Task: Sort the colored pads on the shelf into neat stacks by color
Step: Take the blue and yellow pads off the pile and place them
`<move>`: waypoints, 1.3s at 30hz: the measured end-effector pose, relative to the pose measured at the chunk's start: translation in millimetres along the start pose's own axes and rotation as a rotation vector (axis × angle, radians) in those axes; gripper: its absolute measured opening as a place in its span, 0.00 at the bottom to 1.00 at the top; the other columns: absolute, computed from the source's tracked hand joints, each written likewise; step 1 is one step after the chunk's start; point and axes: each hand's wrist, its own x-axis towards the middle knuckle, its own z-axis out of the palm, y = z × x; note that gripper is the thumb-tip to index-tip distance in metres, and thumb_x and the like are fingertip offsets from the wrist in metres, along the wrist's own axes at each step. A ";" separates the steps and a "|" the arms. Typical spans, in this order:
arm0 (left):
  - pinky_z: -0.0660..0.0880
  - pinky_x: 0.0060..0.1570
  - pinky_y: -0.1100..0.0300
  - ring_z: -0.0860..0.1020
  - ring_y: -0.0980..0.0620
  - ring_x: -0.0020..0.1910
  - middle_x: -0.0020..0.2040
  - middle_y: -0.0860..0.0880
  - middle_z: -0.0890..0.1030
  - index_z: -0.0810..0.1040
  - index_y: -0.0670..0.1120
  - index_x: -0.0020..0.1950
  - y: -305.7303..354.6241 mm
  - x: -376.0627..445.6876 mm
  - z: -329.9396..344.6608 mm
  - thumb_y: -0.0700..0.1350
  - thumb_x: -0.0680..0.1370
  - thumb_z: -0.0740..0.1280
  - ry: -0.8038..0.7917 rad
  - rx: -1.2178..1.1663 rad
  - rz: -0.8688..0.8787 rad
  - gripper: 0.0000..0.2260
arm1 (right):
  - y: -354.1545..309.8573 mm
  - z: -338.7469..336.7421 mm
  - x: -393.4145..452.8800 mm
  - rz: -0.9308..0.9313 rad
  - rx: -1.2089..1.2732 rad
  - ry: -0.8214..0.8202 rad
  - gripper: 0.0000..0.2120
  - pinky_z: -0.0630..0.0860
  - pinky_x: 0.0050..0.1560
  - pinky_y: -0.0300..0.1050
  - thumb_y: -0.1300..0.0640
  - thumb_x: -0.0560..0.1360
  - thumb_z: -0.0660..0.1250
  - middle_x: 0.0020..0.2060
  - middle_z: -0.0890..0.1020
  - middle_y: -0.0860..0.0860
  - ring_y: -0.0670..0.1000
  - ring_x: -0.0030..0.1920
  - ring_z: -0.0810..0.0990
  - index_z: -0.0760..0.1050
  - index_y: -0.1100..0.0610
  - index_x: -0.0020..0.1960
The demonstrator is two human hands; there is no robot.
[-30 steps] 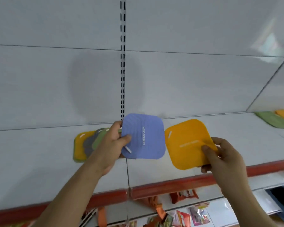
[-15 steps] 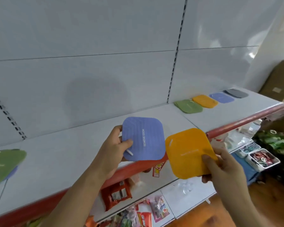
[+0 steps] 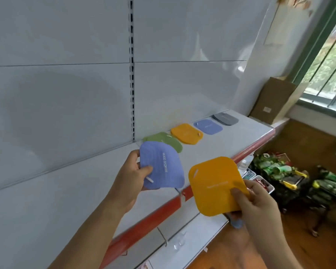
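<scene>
My left hand [image 3: 131, 178] pinches a blue pad [image 3: 163, 166] printed "REMOVE ODOR", held above the white shelf [image 3: 47, 200]. My right hand [image 3: 254, 202] grips an orange pad [image 3: 215, 186] by its lower right corner, out past the shelf's red front edge. Four stacks lie in a row further along the shelf: green pads [image 3: 168, 140], partly hidden behind the held blue pad, then orange pads [image 3: 186, 133], blue pads [image 3: 209, 126] and grey pads [image 3: 225, 118].
The shelf's red edge strip [image 3: 144, 222] runs diagonally below my hands. A cardboard box [image 3: 270, 100] leans at the shelf's far end by a window. Baskets of packaged goods [image 3: 287, 175] stand on the wooden floor at right. A lower white shelf [image 3: 182, 245] sits beneath.
My view has swung right along the shelf, so the four sorted stacks are now closer and central. Both hands keep their pads and have moved rightward with them.
</scene>
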 end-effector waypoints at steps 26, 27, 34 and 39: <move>0.76 0.48 0.47 0.81 0.43 0.50 0.58 0.40 0.85 0.77 0.54 0.65 3.4 177.0 180.8 0.37 0.79 0.70 0.339 -0.038 0.056 0.18 | 41.0 -40.4 369.1 -0.036 0.081 -0.381 0.07 0.84 0.37 0.61 0.60 0.82 0.66 0.35 0.85 0.54 0.60 0.29 0.83 0.78 0.49 0.55; 0.74 0.49 0.47 0.79 0.43 0.50 0.59 0.38 0.84 0.78 0.54 0.66 8.8 176.6 175.1 0.38 0.78 0.70 0.369 -0.057 0.073 0.18 | 39.4 -28.3 375.3 -0.047 0.088 -0.417 0.07 0.84 0.37 0.62 0.60 0.82 0.66 0.35 0.85 0.55 0.61 0.29 0.83 0.78 0.49 0.55; 0.76 0.49 0.50 0.82 0.47 0.49 0.53 0.47 0.87 0.78 0.52 0.65 29.3 172.5 134.8 0.32 0.83 0.63 0.534 -0.116 0.161 0.17 | 20.4 81.4 390.5 -0.015 0.104 -0.606 0.09 0.85 0.39 0.60 0.61 0.82 0.64 0.35 0.85 0.53 0.60 0.31 0.85 0.77 0.50 0.58; 0.77 0.53 0.48 0.83 0.44 0.53 0.54 0.48 0.87 0.76 0.48 0.68 26.4 175.9 121.2 0.31 0.83 0.63 0.603 -0.171 0.168 0.18 | 24.3 129.3 394.6 -0.125 -0.169 -0.646 0.13 0.83 0.35 0.50 0.58 0.80 0.60 0.42 0.84 0.50 0.57 0.36 0.86 0.75 0.49 0.62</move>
